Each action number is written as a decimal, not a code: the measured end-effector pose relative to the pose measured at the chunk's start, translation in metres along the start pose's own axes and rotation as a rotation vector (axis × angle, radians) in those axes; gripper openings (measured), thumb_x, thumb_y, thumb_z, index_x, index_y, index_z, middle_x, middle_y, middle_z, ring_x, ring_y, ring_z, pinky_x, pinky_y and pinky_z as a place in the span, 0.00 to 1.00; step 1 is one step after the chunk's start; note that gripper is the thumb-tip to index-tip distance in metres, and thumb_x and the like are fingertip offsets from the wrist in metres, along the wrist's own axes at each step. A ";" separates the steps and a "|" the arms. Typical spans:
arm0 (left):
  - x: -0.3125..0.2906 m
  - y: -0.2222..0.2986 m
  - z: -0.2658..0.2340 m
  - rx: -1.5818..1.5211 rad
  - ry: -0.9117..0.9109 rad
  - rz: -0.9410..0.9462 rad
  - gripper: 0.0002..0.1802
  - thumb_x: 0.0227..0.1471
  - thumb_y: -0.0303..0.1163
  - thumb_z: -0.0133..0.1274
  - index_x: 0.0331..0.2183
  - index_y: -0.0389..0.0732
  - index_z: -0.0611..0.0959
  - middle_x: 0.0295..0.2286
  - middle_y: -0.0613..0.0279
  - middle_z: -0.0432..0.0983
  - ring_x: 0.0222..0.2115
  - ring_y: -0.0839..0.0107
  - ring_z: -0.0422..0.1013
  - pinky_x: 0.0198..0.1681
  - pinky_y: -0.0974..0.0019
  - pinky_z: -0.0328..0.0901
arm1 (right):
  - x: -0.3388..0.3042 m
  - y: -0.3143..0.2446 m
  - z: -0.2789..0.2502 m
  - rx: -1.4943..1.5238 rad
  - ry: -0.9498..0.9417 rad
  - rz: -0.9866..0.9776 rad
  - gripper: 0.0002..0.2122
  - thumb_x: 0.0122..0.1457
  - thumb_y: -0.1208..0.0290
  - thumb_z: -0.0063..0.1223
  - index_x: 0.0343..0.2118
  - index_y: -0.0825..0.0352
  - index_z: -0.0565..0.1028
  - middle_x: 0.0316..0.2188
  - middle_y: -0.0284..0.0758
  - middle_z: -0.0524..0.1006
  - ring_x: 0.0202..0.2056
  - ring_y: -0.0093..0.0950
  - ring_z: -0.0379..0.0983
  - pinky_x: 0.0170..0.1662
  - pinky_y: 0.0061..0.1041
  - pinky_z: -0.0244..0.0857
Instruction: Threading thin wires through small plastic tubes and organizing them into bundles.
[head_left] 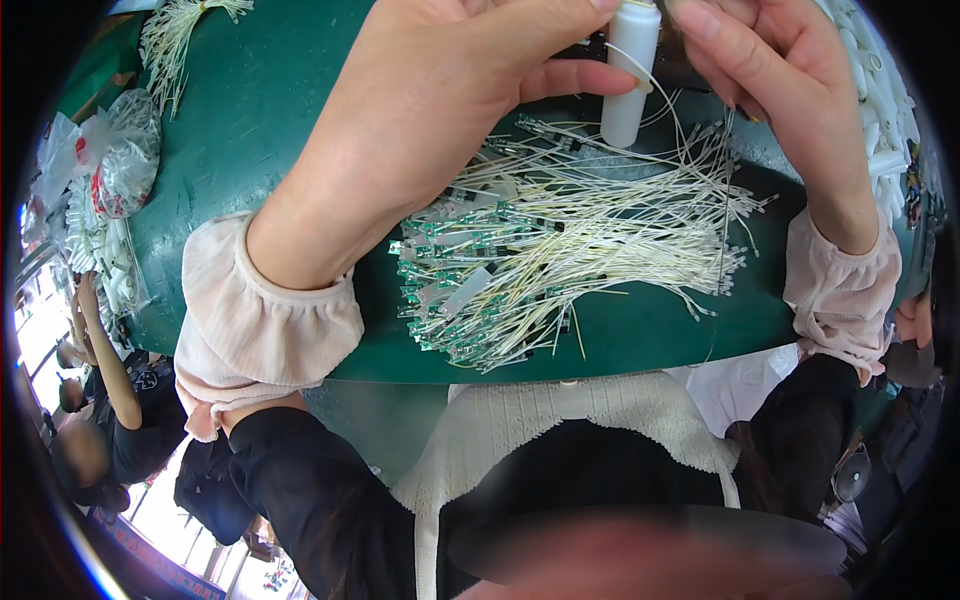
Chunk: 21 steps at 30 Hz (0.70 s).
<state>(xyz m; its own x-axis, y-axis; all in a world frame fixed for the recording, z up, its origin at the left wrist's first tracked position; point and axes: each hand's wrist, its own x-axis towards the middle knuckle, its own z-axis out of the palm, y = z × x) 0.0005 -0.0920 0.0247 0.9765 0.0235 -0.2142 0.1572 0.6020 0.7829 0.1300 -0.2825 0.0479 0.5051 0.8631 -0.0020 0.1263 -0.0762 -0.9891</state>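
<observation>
Green surface (245, 110) crowded; wire heap (600, 225) with small green boards between the forearms.
Tied wire bundle (190, 30) at upper left, clear plastic bag (128, 155) below it, white tubes (886, 163) beyond right hand (785, 75). White cylinder (622, 115) near-upright at the heap's far side, pinched in left hand (450, 80) grip; thin wire (668, 95) loops beside it. Right grip just beside, fingers bent; cannot tell what it pinches.

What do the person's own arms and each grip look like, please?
The left grip and right grip are bare, with no glove showing. The left sleeve and right sleeve are loose, pale pink and gathered at the wrist, without visible print.
</observation>
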 end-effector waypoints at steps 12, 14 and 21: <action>-0.038 0.031 0.040 0.135 0.085 -0.092 0.02 0.66 0.24 0.47 0.40 0.36 0.72 0.48 0.37 0.75 0.45 0.57 0.79 0.45 0.60 0.80 | -0.016 -0.031 -0.015 -0.133 0.130 0.226 0.09 0.72 0.66 0.47 0.40 0.66 0.68 0.16 0.30 0.72 0.15 0.13 0.61 0.19 0.13 0.50; -0.031 0.037 0.014 0.108 -0.256 0.188 0.02 0.65 0.23 0.49 0.39 0.35 0.73 0.48 0.37 0.75 0.45 0.55 0.79 0.46 0.60 0.80 | -0.023 -0.021 -0.025 -0.033 0.168 0.216 0.08 0.72 0.66 0.47 0.40 0.67 0.68 0.17 0.31 0.72 0.15 0.14 0.61 0.18 0.13 0.51; -0.133 0.065 -0.041 0.139 0.027 0.550 0.35 0.64 0.30 0.52 0.66 0.31 0.57 0.67 0.40 0.49 0.67 0.53 0.55 0.52 0.67 0.72 | -0.046 0.002 -0.054 0.061 0.264 0.110 0.07 0.70 0.69 0.49 0.37 0.68 0.70 0.17 0.30 0.71 0.15 0.14 0.59 0.19 0.14 0.52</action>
<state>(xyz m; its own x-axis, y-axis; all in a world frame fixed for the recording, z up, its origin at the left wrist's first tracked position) -0.1251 -0.0230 0.0801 0.9163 0.3253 0.2338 -0.3540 0.3844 0.8526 0.1530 -0.3494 0.0536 0.7187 0.6908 -0.0795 0.0107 -0.1253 -0.9921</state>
